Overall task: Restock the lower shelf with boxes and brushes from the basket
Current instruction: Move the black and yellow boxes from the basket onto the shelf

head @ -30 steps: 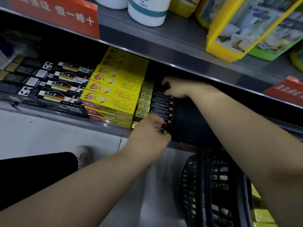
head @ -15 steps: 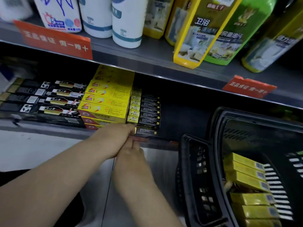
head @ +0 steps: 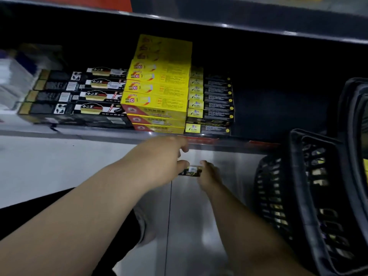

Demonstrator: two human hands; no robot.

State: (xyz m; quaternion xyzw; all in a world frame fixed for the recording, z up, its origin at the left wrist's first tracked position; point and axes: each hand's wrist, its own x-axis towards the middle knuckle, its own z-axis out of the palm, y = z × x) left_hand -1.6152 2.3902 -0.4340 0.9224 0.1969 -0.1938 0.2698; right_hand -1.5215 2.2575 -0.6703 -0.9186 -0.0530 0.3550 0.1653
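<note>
Both my hands are below the lower shelf's front edge point(head: 219, 143), over the floor. Between them is a small black-and-yellow box point(head: 190, 171), seen end-on. My left hand point(head: 159, 156) pinches its left end and my right hand point(head: 208, 176) holds its right end. On the shelf a stack of black-and-yellow boxes point(head: 211, 104) stands to the right of a stack of yellow boxes point(head: 159, 90). Black boxes point(head: 79, 96) lie in rows further left. The black basket point(head: 310, 196) stands on the floor at the right, yellow items showing through its mesh.
The shelf space right of the black-and-yellow stack point(head: 278, 108) is dark and bare. An upper shelf's edge point(head: 239, 22) overhangs. A shoe point(head: 144, 230) and a dark trouser leg point(head: 29, 212) are on the pale tiled floor below my arms.
The camera has tipped downward, and the basket has slid to the frame's right edge. My hands have dropped from the shelf's edge to lower over the floor, with a small box now visible between them.
</note>
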